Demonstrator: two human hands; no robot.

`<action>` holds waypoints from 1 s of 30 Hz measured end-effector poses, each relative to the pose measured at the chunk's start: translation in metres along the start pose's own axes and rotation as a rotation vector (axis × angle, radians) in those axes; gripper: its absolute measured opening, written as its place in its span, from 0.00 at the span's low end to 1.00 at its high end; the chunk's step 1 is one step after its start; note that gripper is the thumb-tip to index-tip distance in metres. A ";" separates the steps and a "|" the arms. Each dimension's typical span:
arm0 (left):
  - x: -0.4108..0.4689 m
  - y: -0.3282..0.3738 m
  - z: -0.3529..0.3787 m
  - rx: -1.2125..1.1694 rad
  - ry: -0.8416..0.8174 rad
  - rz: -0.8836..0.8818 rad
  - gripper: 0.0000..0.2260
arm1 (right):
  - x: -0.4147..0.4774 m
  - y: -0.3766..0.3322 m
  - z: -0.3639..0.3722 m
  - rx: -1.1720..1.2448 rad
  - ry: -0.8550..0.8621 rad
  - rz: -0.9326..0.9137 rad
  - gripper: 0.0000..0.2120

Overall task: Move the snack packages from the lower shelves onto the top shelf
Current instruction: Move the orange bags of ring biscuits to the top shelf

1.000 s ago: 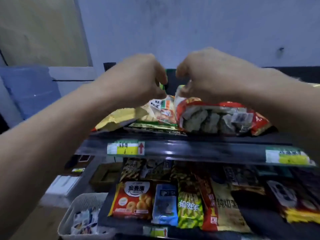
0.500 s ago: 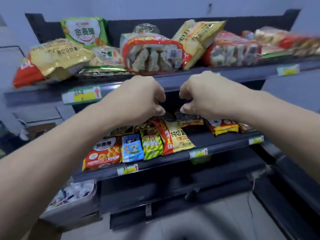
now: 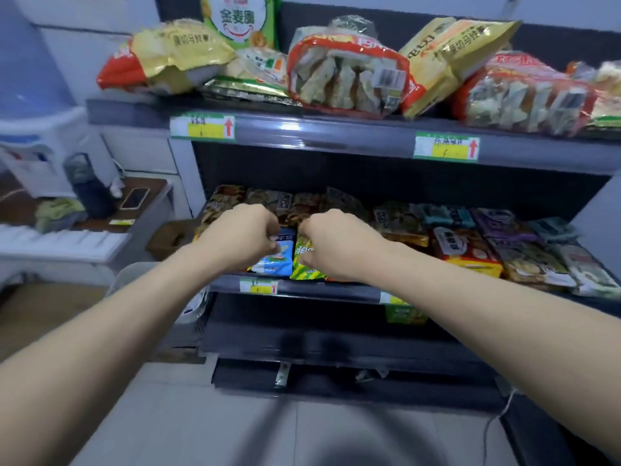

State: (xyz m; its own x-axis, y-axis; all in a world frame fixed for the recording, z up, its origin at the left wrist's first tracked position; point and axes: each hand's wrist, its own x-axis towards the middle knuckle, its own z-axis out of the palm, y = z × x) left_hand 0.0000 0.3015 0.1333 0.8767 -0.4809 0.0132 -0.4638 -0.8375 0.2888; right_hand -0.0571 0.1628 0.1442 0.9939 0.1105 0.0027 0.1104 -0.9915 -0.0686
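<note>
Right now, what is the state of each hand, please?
Left hand: fingers curled at the blue packet; grip cannot be told.
Right hand: fingers curled at the green packet; grip cannot be told.

The premises were a small shop: dark display shelves (image 3: 336,136) carried price labels (image 3: 202,127) and packaged snacks (image 3: 349,75).

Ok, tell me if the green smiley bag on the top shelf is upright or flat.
Upright: the green bag stands with its printed face forward, against the back panel.

views: 1 | head-worn, wide-angle | faces forward-down | lower shelf (image 3: 319,291) near
</note>
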 end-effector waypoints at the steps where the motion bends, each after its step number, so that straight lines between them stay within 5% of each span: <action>1: -0.002 -0.009 0.005 -0.002 0.016 -0.046 0.09 | 0.006 -0.003 0.007 0.013 -0.012 -0.039 0.12; 9: -0.006 -0.117 0.031 -0.100 0.073 -0.335 0.16 | 0.077 -0.046 0.061 0.099 -0.157 -0.111 0.14; 17: 0.040 -0.198 0.062 -0.150 -0.026 -0.366 0.13 | 0.167 -0.081 0.118 0.446 -0.291 0.158 0.15; 30: 0.118 -0.252 0.103 -0.346 -0.244 -0.444 0.17 | 0.230 -0.077 0.163 0.663 -0.340 0.541 0.15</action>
State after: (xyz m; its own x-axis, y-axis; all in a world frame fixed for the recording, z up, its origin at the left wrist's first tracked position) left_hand 0.2076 0.4292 -0.0365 0.9034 -0.1845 -0.3872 0.0436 -0.8586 0.5107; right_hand 0.1619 0.2752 -0.0121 0.8426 -0.2391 -0.4825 -0.4991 -0.6833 -0.5330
